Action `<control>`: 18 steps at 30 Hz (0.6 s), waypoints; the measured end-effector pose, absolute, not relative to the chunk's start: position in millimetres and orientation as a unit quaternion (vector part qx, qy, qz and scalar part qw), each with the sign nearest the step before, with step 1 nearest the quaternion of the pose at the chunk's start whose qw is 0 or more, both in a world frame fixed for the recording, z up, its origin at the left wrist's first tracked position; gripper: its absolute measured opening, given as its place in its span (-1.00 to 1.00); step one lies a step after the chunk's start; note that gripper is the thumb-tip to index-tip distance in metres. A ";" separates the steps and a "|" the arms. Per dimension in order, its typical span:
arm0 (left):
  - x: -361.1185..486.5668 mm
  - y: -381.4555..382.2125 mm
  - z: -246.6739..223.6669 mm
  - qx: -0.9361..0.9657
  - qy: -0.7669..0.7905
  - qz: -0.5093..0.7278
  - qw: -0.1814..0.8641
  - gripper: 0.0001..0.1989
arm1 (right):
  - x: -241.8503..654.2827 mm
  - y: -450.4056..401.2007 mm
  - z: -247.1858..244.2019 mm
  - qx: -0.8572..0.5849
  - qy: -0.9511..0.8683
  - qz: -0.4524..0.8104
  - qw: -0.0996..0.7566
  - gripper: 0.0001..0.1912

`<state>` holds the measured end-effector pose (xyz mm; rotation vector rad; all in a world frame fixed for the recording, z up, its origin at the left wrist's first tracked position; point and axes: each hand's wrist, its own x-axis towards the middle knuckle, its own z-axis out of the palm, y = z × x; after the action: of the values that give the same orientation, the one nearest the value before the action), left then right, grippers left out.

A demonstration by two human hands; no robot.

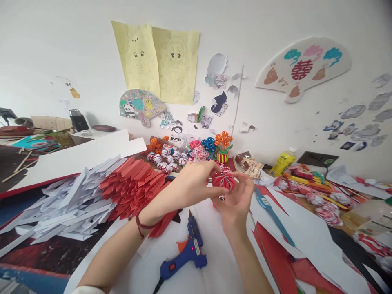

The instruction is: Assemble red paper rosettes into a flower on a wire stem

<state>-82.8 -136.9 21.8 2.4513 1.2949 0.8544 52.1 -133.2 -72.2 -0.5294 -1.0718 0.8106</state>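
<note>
Grip: left hand and right hand pinching round, pleated red-and-white paper ball — blue plastic glue gun lying near.

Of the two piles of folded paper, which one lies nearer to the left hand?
The red pile. Its colour sets it apart: the other, the white pile, lies farther from the left hand, beyond the red one.
</note>
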 end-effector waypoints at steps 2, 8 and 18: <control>-89.0 -133.9 25.2 0.837 0.442 0.296 0.130 -0.64 | 55.7 -131.8 -71.0 -0.222 -0.484 0.441 0.723 -0.19; -103.8 -129.9 35.6 0.854 0.395 0.299 0.161 -0.63 | 60.9 -130.1 -68.1 -0.119 -0.443 0.622 0.635 -0.41; -105.4 -136.9 40.3 0.874 0.346 0.290 0.182 -0.61 | 60.4 -127.6 -79.2 -0.160 -0.446 0.657 0.586 -0.54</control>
<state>-105.4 -136.9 40.3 2.4665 0.9755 0.8179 60.4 -127.6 -79.2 -0.3727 -1.0405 1.5324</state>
